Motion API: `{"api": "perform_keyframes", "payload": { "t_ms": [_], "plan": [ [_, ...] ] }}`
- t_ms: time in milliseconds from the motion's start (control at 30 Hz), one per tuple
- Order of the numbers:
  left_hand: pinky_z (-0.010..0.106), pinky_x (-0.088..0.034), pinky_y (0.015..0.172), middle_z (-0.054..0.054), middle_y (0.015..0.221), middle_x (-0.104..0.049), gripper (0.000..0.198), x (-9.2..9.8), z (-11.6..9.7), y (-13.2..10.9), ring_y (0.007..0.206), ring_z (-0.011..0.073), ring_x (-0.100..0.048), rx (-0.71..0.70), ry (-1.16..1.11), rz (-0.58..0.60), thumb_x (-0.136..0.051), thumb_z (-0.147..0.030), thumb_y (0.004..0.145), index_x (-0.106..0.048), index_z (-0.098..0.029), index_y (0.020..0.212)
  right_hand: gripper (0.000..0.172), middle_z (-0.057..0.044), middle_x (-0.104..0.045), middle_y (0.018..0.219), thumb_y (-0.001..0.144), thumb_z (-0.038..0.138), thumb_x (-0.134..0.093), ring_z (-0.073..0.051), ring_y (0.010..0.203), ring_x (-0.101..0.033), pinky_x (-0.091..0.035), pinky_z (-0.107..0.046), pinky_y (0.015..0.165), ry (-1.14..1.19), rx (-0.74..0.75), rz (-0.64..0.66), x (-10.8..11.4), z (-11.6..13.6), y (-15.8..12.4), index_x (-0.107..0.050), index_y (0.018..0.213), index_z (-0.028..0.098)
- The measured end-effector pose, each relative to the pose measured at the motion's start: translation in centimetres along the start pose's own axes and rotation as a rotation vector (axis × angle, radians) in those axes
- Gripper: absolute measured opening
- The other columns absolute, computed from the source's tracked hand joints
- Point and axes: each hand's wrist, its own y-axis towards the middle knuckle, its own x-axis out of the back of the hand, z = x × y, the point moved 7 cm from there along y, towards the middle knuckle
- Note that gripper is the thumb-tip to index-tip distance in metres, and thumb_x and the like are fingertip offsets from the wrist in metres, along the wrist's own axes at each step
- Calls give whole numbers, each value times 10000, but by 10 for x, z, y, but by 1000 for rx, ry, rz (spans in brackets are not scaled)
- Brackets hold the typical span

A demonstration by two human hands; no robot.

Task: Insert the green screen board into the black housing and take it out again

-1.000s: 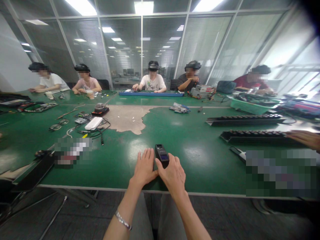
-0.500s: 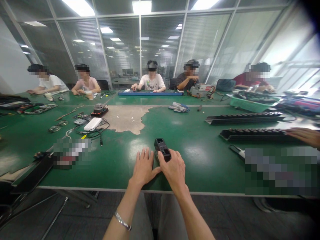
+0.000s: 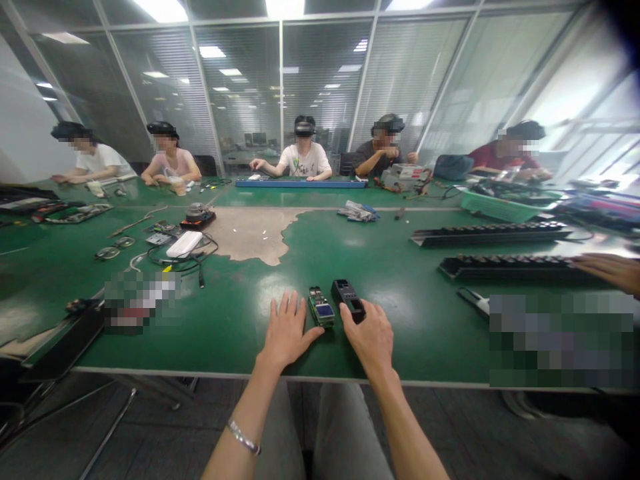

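Note:
Just right of centre in the head view lies a small green circuit board with a bluish display on its face. My left hand rests flat on the table to the left of it, fingers spread, the thumb tip close to the board's lower end. To the board's right, a black plastic housing with cut-out windows is held at its near end by my right hand, thumb on the left side and fingers on the right. The underside of the housing is hidden.
The green table has a worn brown patch. Left are a white power bank, cables and glasses. Right are two long black rails, a green basket and another person's hand. Several people sit opposite.
My right hand has shifted right with the black housing, which has come off the circuit board. The board now shows bare on the table. My left hand stays nearly in place.

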Motion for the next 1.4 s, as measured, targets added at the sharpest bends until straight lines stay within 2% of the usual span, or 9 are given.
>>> {"api": "perform_keyframes", "payload": {
  "t_ms": [667, 767, 867, 933, 1033, 1200, 1400],
  "plan": [
    [591, -137, 1201, 134, 1603, -293, 802, 1, -2, 0, 1507, 342, -137, -9, 11, -22, -206, -717, 960, -376, -157, 1508, 448, -87, -607, 954, 912, 548, -488, -228, 862, -594, -434, -325, 750, -21, 26, -14, -7, -5, -6, -615, 1093, 159],
    [593, -141, 1201, 135, 1608, -279, 813, 1, -3, 0, 1506, 346, -141, -10, 9, -17, -211, -730, 953, -370, -162, 1513, 543, -117, -593, 1016, 891, 573, -507, -253, 919, -589, -453, -342, 768, -9, 38, -31, -8, -5, -7, -571, 1202, 132],
    [593, -138, 1203, 137, 1613, -263, 826, 1, -3, 1, 1506, 348, -137, -7, 9, -5, -210, -738, 948, -358, -160, 1519, 736, -190, -538, 1196, 854, 596, -550, -303, 1092, -541, -463, -377, 843, 13, 63, -108, -3, -4, -9, -453, 1373, 84],
    [592, -132, 1204, 137, 1614, -261, 829, 1, -3, 0, 1507, 347, -135, -5, 8, 4, -200, -737, 948, -354, -158, 1521, 774, -220, -494, 1274, 843, 607, -560, -332, 1190, -481, -450, -406, 908, 10, 77, -145, -1, -3, -10, -440, 1390, 72],
    [590, -120, 1206, 134, 1614, -262, 829, 1, -4, 0, 1507, 344, -135, -4, 7, 11, -189, -736, 950, -348, -160, 1524, 727, -220, -503, 1264, 850, 621, -547, -340, 1196, -463, -431, -433, 943, -9, 68, -143, 0, -5, -12, -499, 1334, 80],
    [600, -123, 1201, 144, 1607, -277, 831, 1, -4, 3, 1499, 342, -175, -8, 15, 48, -186, -736, 950, -333, -158, 1529, 672, -188, -554, 1179, 846, 633, -555, -316, 1119, -492, -431, -407, 911, -33, 60, -126, 1, -5, -11, -559, 1253, 98],
    [637, -143, 1182, 136, 1610, -276, 821, 3, -2, 2, 1494, 338, -194, -20, 12, 102, -208, -742, 945, -333, -177, 1527, 487, -145, -601, 1017, 877, 555, -550, -284, 981, -516, -412, -383, 862, -98, 93, -99, -1, -4, -10, -638, 1087, 125]
  ]
}}
